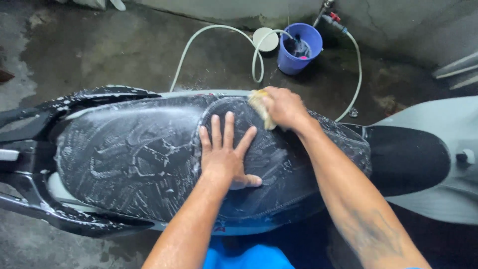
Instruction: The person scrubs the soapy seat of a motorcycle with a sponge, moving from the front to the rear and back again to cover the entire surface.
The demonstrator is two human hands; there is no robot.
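While our left hand (pixel 225 155) lies flat and open on the soapy black scooter seat (pixel 144 154), our right hand (pixel 284 107) grips a yellow sponge (pixel 260 105) against the seat's far edge. Beyond, on wet concrete floor (pixel 99 50), a blue bucket (pixel 298 50) stands by a white hose (pixel 214 37).

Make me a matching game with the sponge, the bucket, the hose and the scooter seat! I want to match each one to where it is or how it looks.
Things:
1. sponge
2. bucket
3. hose
4. scooter seat

Descriptions:
A. blue, standing by the wall
B. black, covered in soapy streaks
C. yellow, gripped in the right hand
D. pale, looping over the wet floor

Pairs: 1-C, 2-A, 3-D, 4-B
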